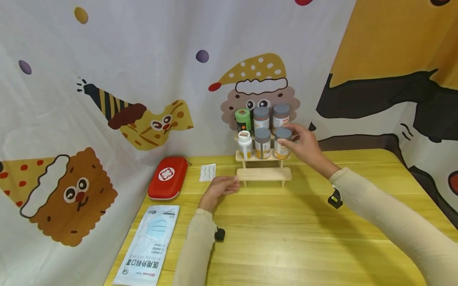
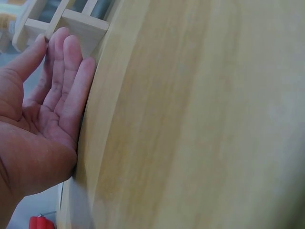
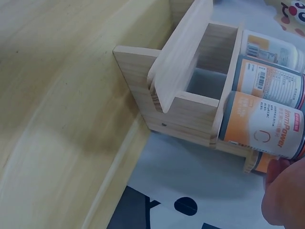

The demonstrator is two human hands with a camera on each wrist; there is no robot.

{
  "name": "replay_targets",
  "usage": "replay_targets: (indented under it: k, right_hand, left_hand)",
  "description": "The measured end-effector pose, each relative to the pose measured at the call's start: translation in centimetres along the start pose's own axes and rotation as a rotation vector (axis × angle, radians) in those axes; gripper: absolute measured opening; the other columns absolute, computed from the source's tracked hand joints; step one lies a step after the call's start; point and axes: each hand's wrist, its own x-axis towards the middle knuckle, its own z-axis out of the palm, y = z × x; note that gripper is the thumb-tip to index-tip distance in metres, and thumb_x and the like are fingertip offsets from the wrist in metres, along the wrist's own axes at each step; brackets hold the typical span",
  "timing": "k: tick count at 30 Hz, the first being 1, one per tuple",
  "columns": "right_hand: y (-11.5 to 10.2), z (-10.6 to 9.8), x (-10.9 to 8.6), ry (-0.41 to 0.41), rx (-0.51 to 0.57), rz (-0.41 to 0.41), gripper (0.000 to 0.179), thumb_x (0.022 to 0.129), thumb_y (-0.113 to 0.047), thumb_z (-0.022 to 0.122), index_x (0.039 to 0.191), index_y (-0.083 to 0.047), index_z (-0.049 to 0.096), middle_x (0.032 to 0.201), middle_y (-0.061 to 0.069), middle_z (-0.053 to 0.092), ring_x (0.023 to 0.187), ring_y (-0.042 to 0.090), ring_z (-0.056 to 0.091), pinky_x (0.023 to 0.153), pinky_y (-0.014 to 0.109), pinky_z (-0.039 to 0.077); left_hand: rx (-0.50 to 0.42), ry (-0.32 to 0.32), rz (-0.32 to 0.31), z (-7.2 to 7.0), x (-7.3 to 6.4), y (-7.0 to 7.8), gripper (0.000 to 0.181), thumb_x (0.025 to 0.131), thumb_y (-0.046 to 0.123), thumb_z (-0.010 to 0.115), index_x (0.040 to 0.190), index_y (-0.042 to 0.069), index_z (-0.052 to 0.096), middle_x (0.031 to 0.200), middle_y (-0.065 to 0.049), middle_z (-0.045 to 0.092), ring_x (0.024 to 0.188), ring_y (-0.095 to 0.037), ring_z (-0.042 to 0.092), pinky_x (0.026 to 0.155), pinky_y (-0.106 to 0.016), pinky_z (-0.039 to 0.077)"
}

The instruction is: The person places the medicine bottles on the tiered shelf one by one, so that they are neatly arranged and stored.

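Observation:
A three-step wooden display rack point(image 1: 264, 174) stands against the back curtain with its lowest step bare. My left hand point(image 1: 220, 190) pinches the left end of that step between thumb and fingertips; the other fingers point(image 2: 71, 71) stay fairly straight. With thumb and fingers my right hand point(image 1: 304, 145) grips a grey-lidded supplement bottle point(image 1: 281, 151) at the right end of the middle step. Its orange and white label point(image 3: 264, 126) shows in the right wrist view. Beside it are another grey-lidded bottle point(image 1: 262, 145) and a white bottle point(image 1: 245, 145).
On the top step are a green-capped bottle point(image 1: 243, 119) and two grey-lidded bottles point(image 1: 261, 115). Left of the rack lie a small printed paper point(image 1: 207, 172), a red zip case point(image 1: 168, 177) and a face mask packet point(image 1: 149, 242) on the wooden table point(image 1: 286, 238).

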Motion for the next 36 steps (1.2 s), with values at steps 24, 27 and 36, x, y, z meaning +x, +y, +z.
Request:
replay_targets:
  k: [24, 27, 36]
  right_hand:
    - [1.2, 2.0, -1.0, 0.14, -0.078, -0.047, 0.067, 0.095, -0.028, 0.083, 0.152, -0.01, 0.052, 0.133, 0.02, 0.057, 0.111, 0.034, 0.066, 0.083, 0.036, 0.059]
    - [1.2, 2.6, -1.0, 0.157, -0.062, -0.04, 0.073, 0.092, -0.025, 0.086, 0.153, -0.009, 0.05, 0.134, 0.021, 0.056, 0.114, 0.035, 0.063, 0.084, 0.043, 0.06]
    - [3.5, 2.5, -3.1, 0.118, -0.062, 0.012, 0.094, 0.084, -0.028, 0.092, 0.158, -0.003, 0.04, 0.144, 0.024, 0.046, 0.125, 0.039, 0.051, 0.09, 0.051, 0.054]
  left_hand:
    - [-0.005, -0.001, 0.016, -0.1, 0.4, -0.3, 0.038, 0.101, 0.028, 0.075, 0.121, -0.005, 0.073, 0.091, -0.003, 0.081, 0.081, -0.011, 0.078, 0.082, -0.029, 0.068]
    - [-0.017, 0.006, 0.024, -0.3, 0.2, -0.2, 0.038, 0.101, 0.027, 0.075, 0.121, -0.006, 0.073, 0.091, -0.003, 0.081, 0.082, -0.012, 0.078, 0.083, -0.029, 0.068]
    - [-0.076, -0.006, 0.042, -0.2, -0.3, -0.5, 0.043, 0.106, 0.032, 0.068, 0.128, -0.005, 0.07, 0.111, -0.014, 0.081, 0.096, -0.019, 0.079, 0.093, -0.034, 0.067]
